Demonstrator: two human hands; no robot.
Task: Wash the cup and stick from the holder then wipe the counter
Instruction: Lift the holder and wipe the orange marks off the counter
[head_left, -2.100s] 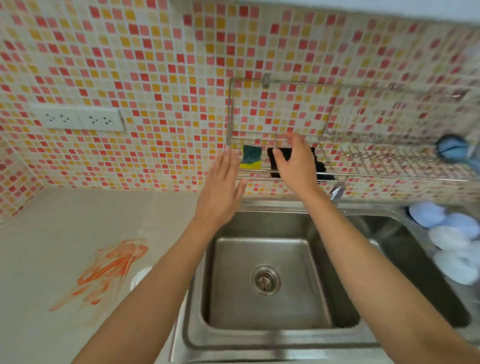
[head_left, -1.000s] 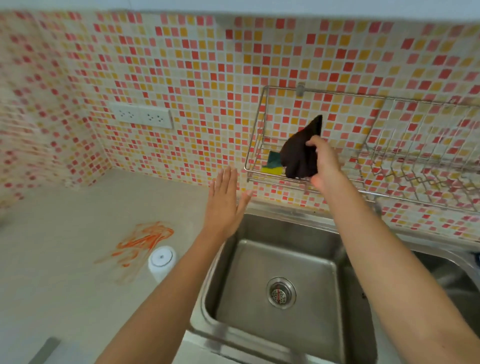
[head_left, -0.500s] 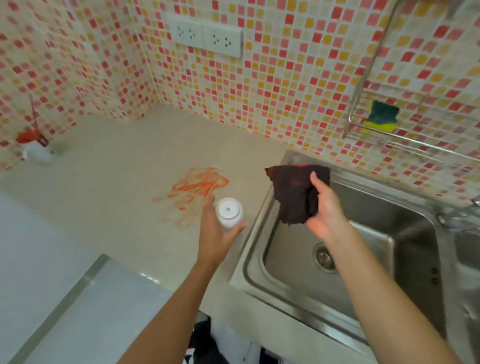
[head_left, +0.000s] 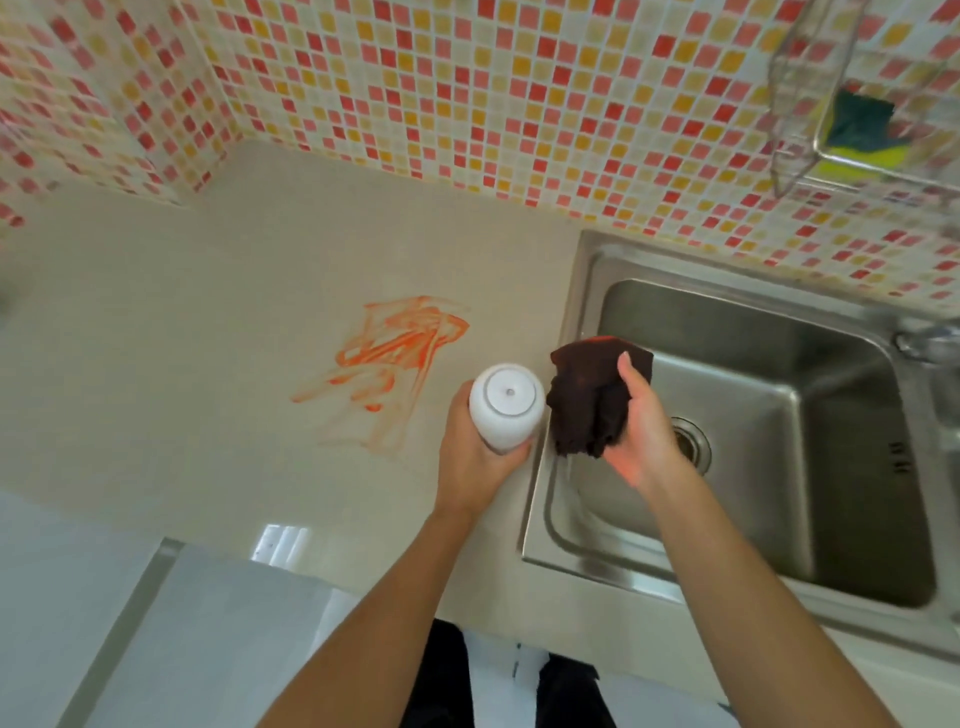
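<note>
Head view: the left hand (head_left: 470, 457) grips a white cup (head_left: 506, 406) turned base-up, its fingers curled round the wall from behind and below, the thumb tip showing at the cup's lower right. Just right of those fingers, the right hand (head_left: 641, 431) clamps a bunched dark cloth (head_left: 587, 400), thumb on top and the other fingers hidden under the folds; cloth and cup nearly touch. Both are held over the edge where the counter (head_left: 182, 338) meets the sink (head_left: 587, 291). Left of the left fingers, an orange smear (head_left: 395, 353) lies on the counter. The sink basin holds only its drain (head_left: 691, 447), just beyond the right knuckles. Far up right, a wire rack (head_left: 800, 88) on the tiled wall holds a green-and-yellow sponge (head_left: 862, 135).
</note>
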